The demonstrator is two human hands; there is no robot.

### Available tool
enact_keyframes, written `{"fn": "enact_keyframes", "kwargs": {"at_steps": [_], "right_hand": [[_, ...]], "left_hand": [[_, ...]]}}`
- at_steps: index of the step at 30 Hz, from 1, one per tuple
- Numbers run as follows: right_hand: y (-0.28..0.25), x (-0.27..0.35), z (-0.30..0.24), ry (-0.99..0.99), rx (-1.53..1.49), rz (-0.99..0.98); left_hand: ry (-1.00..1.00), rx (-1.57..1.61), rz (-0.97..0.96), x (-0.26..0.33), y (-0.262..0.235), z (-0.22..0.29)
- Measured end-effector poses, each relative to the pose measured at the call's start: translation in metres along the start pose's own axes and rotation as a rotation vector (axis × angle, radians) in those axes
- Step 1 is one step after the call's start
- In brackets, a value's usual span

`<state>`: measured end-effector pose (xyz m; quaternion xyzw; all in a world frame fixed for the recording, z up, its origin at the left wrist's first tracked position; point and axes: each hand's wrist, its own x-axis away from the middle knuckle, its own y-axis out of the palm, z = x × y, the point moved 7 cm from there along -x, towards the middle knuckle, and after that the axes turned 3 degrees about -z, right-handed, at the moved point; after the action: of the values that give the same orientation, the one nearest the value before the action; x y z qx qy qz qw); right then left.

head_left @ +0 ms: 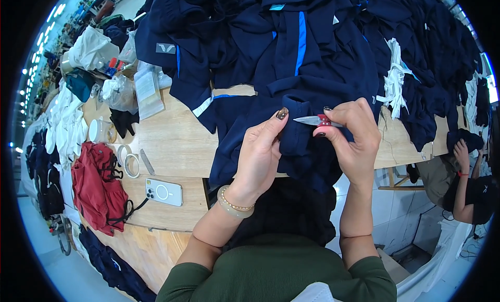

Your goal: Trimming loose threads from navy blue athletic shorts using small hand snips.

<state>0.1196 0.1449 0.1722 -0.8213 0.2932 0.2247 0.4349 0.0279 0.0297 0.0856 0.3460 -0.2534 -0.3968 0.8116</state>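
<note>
My left hand [260, 156] is closed on the ribbed end of a navy garment [296, 138], with the thumb lying along its edge. In my right hand [357, 138] is a pair of thread snips [324, 121] with red handles, pinched between thumb and fingers. Their pointed metal blades reach left over the ribbed part, close to my left thumb tip. Whether the blades touch the cloth I cannot tell. The rest of this garment spreads over the table edge toward my lap.
More navy garments with blue stripes [301, 41] are heaped across the wooden table [172, 140]. On the left lie a phone [163, 192], tape rolls [132, 165], a red bag [98, 187] and plastic bags [119, 93]. White strips [396, 83] lie right. Another person [471, 192] works far right.
</note>
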Motion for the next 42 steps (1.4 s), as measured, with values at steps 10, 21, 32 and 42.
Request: {"fn": "enact_keyframes", "kwargs": {"at_steps": [10,21,32,42], "right_hand": [[-0.061,0.069,0.091,0.559,-0.313,0.238],[-0.024,0.091,0.101,0.636,0.030,0.258],[0.047,0.102,0.028,0.230,0.242,-0.126],[0.000,0.131,0.118,1.096,-0.826,0.364]], "left_hand": [[0.231,-0.128,0.158,-0.004,-0.049,0.048],[0.500,-0.573,0.428,-0.003,-0.069,0.079],[0.451,-0.571,0.412,0.003,-0.084,0.083],[0.273,-0.371,0.359,-0.002,-0.117,0.081]]}}
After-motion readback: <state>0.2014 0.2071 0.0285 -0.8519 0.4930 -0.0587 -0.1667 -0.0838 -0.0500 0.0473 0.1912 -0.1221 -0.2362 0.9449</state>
